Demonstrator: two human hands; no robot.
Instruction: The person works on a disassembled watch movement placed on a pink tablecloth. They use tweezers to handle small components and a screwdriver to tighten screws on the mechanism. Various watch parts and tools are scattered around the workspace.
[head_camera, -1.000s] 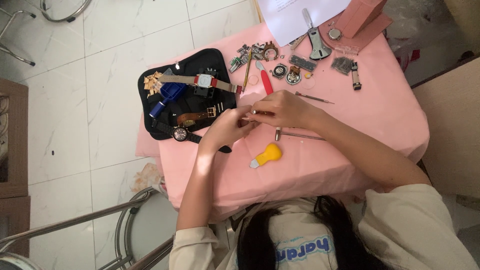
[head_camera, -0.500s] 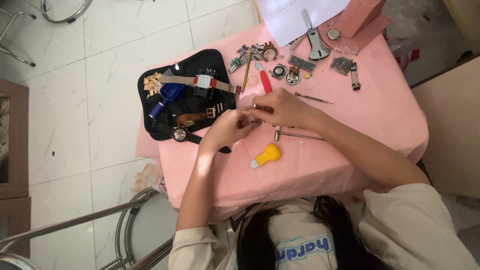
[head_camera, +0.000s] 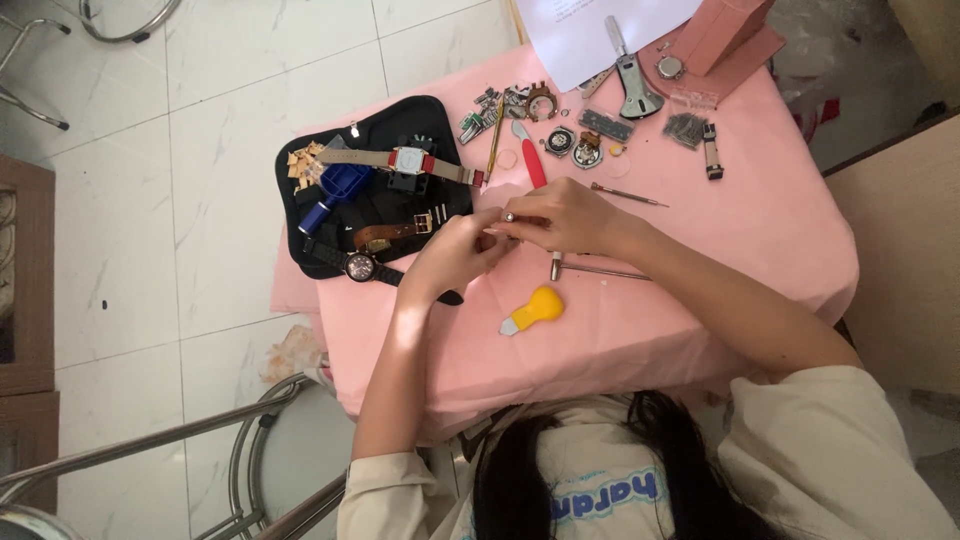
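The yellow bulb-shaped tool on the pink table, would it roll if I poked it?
The yellow bulb-shaped tool would probably wobble rather than roll away: its round body narrows to a pale flat tip. It looks like plastic, so likely light, and the pink tablecloth should slow sliding.

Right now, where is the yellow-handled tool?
In the head view the yellow-handled tool lies on the pink tablecloth, just below the person's left hand and the small hammer, toward the table's near edge.

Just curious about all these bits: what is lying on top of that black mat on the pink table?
On the black mat lie a square red-strapped watch, a blue tool, a brown-strapped watch and a round dark watch. The left hand covers its near corner.
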